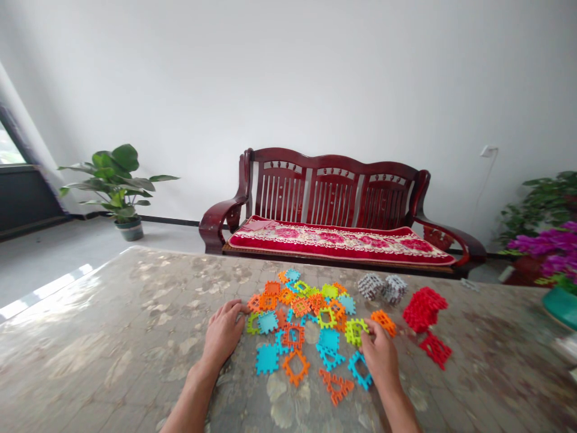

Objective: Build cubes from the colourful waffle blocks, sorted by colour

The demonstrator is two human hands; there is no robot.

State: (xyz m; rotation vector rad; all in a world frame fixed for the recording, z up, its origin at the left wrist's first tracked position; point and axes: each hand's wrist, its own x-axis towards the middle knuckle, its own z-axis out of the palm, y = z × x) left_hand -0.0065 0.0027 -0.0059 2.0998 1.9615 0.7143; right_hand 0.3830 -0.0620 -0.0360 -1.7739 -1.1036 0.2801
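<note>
Flat plastic interlocking tiles with notched edges lie in a loose pile in the middle of the table. At the pile's left edge rests my left hand [226, 328], fingers loosely stretched along the tabletop and holding nothing that I can see. Nearest to it are a salmon-orange tile [255, 302] and a light blue tile [267, 322]. My right hand [381, 352] pinches the edge of a lime green tile [356, 331] with an open centre. Below that hand lies a blue frame tile [359, 370], and an orange tile [383, 322] lies just beyond its fingers.
Red tiles joined into a block [422, 308] stand at the right, with a loose red piece [436, 350] before them. Two grey assembled shapes [370, 286] sit behind. A patterned cloth covers the table [135, 337]. Beyond are a wooden bench [333, 186] and a potted plant [128, 228].
</note>
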